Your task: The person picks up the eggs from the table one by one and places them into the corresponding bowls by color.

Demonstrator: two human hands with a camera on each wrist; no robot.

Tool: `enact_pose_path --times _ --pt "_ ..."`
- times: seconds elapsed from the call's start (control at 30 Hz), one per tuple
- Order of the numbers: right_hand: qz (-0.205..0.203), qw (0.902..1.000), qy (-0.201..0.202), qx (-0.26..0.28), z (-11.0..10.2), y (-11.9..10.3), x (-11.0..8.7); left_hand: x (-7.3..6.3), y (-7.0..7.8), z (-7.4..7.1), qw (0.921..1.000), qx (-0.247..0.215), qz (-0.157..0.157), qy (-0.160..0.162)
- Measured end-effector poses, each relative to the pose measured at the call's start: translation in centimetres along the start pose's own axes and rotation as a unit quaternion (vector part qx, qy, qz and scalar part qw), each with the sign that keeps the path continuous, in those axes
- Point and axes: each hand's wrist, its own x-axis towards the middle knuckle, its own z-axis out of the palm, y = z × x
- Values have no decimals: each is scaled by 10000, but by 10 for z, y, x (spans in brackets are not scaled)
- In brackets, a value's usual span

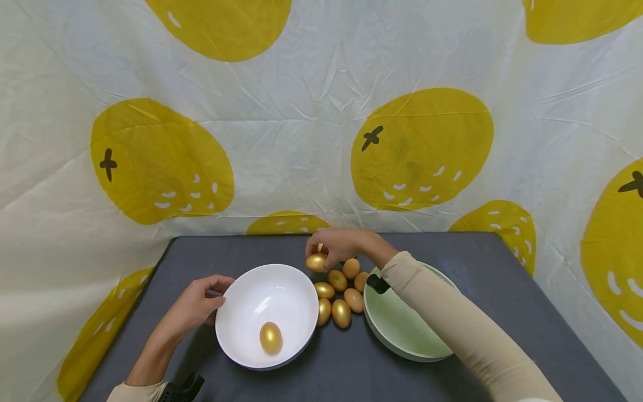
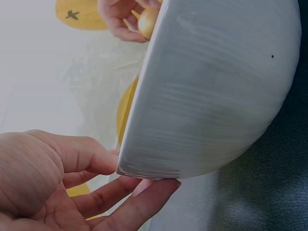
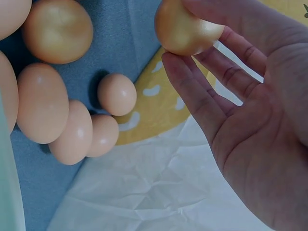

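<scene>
My right hand (image 1: 337, 245) pinches a golden egg (image 1: 316, 262) between thumb and fingertips, raised above the group of eggs. In the right wrist view the same golden egg (image 3: 185, 29) is held off the table. My left hand (image 1: 193, 304) holds the left side of the white bowl (image 1: 251, 312). The left wrist view shows thumb and fingers at the rim of the white bowl (image 2: 216, 86). One golden egg (image 1: 271, 338) lies inside this bowl. Between the bowls lie several golden eggs (image 1: 341, 314) and several brown eggs (image 1: 354, 300).
To the right stands a pale green bowl (image 1: 402, 329), partly hidden under my right forearm. Both bowls rest on a dark grey table (image 1: 341, 374). Behind it hangs a white cloth (image 1: 291, 167) printed with yellow fruit.
</scene>
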Motion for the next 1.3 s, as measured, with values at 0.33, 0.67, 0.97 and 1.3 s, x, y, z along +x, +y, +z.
enact_pose_path --times 0.33,0.67,0.97,1.3 --pt "-182 9995 79 259 -3 -6 -5 1 1 0 10000 39 23 -3" --pt "-272 9986 168 421 -4 -8 -7 1 2 0 9999 129 90 -30" --pt "-363 9988 221 257 -4 -14 -11 0 2 1 9999 145 65 -36" --pt "-551 9977 161 371 1 -23 -14 0 0 2 9999 117 0 22"
